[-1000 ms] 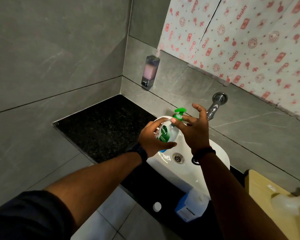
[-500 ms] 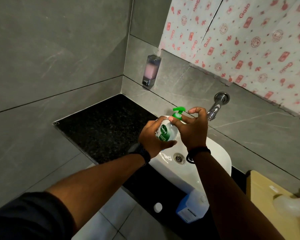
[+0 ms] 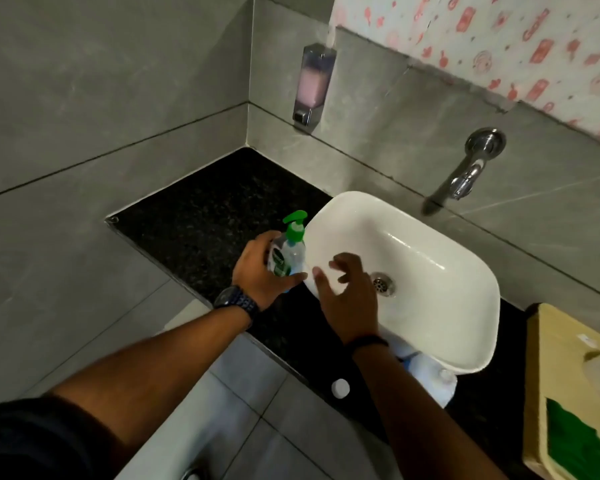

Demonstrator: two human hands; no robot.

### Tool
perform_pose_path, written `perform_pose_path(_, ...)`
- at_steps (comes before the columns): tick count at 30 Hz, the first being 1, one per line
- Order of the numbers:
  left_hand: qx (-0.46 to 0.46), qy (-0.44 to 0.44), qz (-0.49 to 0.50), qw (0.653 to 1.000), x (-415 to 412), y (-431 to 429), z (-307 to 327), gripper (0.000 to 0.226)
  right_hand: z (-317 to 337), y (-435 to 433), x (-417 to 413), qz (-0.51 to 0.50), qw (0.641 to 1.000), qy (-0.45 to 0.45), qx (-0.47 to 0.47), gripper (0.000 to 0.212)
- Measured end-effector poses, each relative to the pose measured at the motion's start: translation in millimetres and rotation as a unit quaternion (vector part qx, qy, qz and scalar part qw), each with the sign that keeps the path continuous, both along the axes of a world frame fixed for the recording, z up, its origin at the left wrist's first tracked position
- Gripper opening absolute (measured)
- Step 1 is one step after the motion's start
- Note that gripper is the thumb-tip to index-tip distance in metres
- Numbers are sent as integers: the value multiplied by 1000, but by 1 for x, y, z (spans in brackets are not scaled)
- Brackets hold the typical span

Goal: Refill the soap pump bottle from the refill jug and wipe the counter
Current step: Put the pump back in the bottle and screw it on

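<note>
Black speckled granite table (image 3: 201,216) in grey-tiled corner; white oval ceramic basin (image 3: 413,216) on it, chrome wall tap (image 3: 465,174) above. Clear soap pump bottle with green pump head (image 3: 290,252) upright just left of basin rim, left hand (image 3: 260,271) fingers wrapped round it. Right hand (image 3: 349,292) over basin, fingers spread, released. Earlier: bottle over basin, right fingers at pump.

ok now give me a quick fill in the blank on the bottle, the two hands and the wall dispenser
1. The left hand grips the soap pump bottle, whose pump top is ___.
2. The right hand hovers over the white basin, holding ___.
3. The wall dispenser holds ___ liquid.
Missing words: green; nothing; pink.
</note>
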State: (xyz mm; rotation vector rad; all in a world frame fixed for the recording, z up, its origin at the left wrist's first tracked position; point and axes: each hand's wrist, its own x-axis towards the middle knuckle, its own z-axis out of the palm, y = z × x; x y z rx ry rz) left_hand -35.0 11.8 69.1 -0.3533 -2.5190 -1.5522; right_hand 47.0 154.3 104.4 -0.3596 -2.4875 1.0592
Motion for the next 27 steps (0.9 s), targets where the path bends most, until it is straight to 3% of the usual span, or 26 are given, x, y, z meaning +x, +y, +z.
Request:
perform_pose_path(7, 12, -42, 2, 999, -15, -20, -71, 81, -104, -12, -8, 76, 975, -164, 130, 51)
perform_pose_path(15, -5, -41, -2, 999, -30, -32, -120, 84, -171, -20, -22, 83, 946, -188, 249, 73)
perform_pose_path(21, 7, -49, -5, 999, -34, -33, -136, 82, -202, -23, -23, 91, 936, -215, 265, 72)
perform_pose_path(27, -8, -34, 30, 999, -26, -36, -136, 94, -205, -22, -24, 99, 934, -220, 265, 71)
